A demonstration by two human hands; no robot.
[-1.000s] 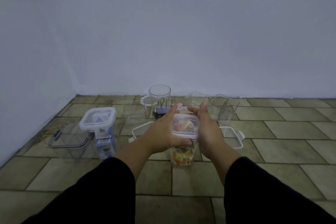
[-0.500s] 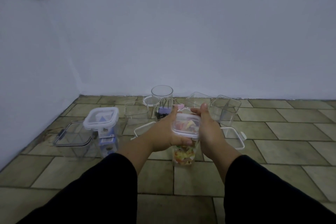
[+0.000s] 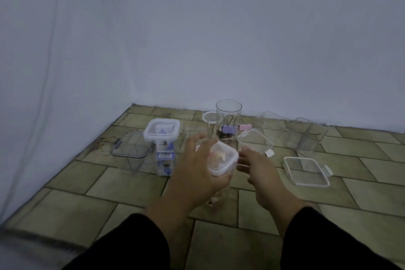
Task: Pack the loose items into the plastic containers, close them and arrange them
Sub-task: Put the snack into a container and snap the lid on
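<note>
— Hands first: what are they doing?

— Left hand (image 3: 197, 173) is wrapped around a lidded container (image 3: 221, 161) with blurred pink and yellow contents, fingers curled over the far side of its lid, thumb under the near edge. Right hand (image 3: 260, 173) sits just beside it, fingers spread and loose, gripping nothing.

— Where is that container?

— Held over the tiled floor (image 3: 98, 201), near the middle, in front of the other containers.

— Any writing to read?

— None legible. A closed tall container (image 3: 163, 149) towards the floor's left edge holds blue-and-white items with dark marks, too blurred to read.

— What else lies around?

— An open container with a grey rim (image 3: 130, 149) touches its left side. By the back wall, a round clear jar (image 3: 229, 120) holds purple binder clips (image 3: 228, 130); a pink clip (image 3: 245, 127) lies just right of it. A loose square lid (image 3: 306, 172) lies flat to the right, another lid (image 3: 256, 140) tilted behind the right hand.
</note>
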